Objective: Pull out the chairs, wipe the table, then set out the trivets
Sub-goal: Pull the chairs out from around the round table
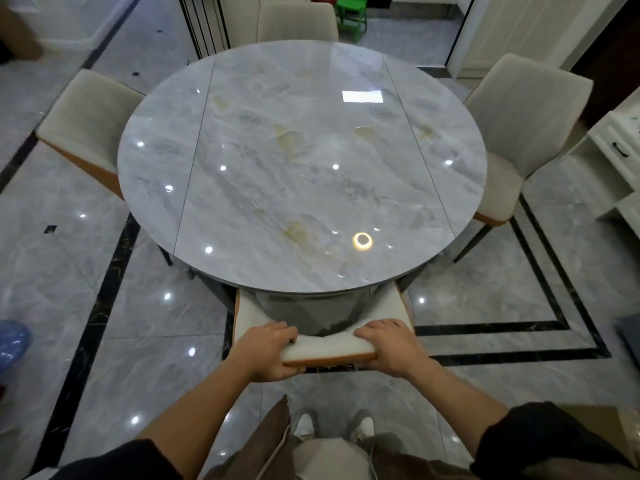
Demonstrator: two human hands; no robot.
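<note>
The chair on the left [83, 123] sits tucked against the round marble worktop [301, 161], its seat partly under the rim, and looks not yet drawn back. Nearer the person, the left hand [266, 351] is clenched over the left end of the backrest of the near chair [329, 348], fingers curled over the top edge and thumb underneath. This chair is pushed well in, its pale seat running under the worktop edge toward the dark pedestal. The right hand [391, 348] grips the right end of the same backrest in the same way, so the load is shared evenly. The step in hand is judged to be pulling this first chair out. Doing it well probably means drawing straight back toward the feet with both hands together, so the chair does not twist and catch the pedestal, and lifting slightly so the legs do not scrape the glossy floor. The far chair [298, 24] and the chair on the right [519, 126] are also close to the worktop. No cloth or trivets are visible.
</note>
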